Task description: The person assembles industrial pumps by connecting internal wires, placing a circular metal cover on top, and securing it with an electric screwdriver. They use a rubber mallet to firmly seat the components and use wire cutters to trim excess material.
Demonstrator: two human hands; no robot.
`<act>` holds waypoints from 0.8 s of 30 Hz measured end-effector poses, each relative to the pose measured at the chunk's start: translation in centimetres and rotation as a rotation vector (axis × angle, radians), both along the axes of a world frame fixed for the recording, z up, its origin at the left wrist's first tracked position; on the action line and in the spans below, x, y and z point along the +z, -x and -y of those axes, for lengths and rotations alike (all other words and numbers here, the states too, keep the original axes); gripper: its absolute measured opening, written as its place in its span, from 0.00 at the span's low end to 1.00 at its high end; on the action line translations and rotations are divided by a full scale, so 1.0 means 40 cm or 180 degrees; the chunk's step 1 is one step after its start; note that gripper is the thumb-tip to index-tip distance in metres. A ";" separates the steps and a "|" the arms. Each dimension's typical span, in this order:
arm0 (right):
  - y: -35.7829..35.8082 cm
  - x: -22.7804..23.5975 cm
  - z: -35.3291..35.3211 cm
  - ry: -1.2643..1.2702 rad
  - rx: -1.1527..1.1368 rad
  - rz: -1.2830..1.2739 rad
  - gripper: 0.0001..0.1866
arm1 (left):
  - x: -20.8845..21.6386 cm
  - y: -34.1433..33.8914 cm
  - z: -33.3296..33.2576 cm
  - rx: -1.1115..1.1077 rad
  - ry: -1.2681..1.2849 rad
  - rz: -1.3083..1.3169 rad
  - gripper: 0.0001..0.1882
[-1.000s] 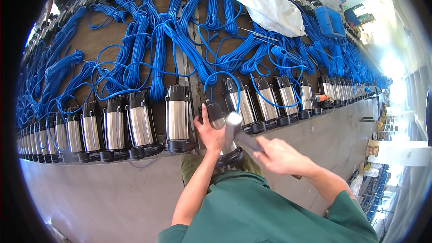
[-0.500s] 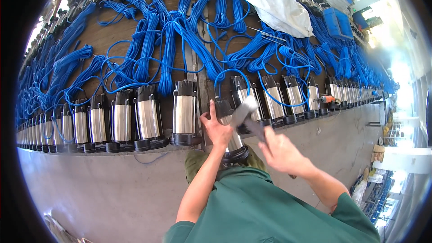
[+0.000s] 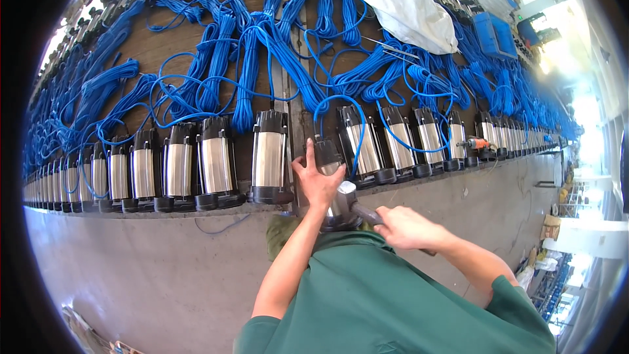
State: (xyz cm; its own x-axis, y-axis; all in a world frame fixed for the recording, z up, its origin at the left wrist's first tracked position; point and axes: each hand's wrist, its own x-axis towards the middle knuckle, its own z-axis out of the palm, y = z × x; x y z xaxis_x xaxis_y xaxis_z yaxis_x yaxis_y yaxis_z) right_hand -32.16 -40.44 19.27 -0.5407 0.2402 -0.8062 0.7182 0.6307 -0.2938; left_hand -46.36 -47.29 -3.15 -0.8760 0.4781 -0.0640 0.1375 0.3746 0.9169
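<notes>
A submersible pump [image 3: 326, 153], a steel cylinder with black ends, leans at the near edge of the bench against my body. Wrapped over its upper part is my left hand [image 3: 318, 180], with one finger stretched along its left side and the thumb across the right. My right hand [image 3: 407, 228] grips the dark handle of a hammer [image 3: 347, 189]. The hammer's pale metal head is at the pump's lower right side; whether it touches cannot be told. A blue cable [image 3: 354, 100] loops up from the pump's top. My shirt partly hides the pump's lower end.
Similar pumps [image 3: 269, 157] stand in a row along the workbench edge on both sides. Bundles of blue cable [image 3: 244, 85] cover the bench [image 3: 157, 42]. Farther back are a white sack [image 3: 409, 10] and a blue crate [image 3: 493, 35]. An orange tool [image 3: 481, 145] lies at the right.
The hammer has swung down from above the pump's right side to its lower part, my right hand lowering with it. My left hand stays on the pump.
</notes>
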 end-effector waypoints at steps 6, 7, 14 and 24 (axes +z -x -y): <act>0.072 0.090 -0.017 -0.0363 -0.0475 -0.0922 0.14 | -0.010 0.009 0.003 0.0067 0.0065 0.0077 0.60; 0.052 0.051 -0.001 -0.0478 -0.0509 -0.0860 0.14 | -0.006 0.007 0.002 0.0053 0.0076 0.0072 0.60; 0.053 0.072 -0.026 -0.0140 -0.0181 -0.0351 0.15 | -0.016 0.012 0.002 -0.0009 0.0112 0.0222 0.59; 0.013 0.044 -0.016 0.0038 -0.0172 -0.0076 0.17 | 0.017 0.007 0.000 -0.0027 0.0000 0.0087 0.58</act>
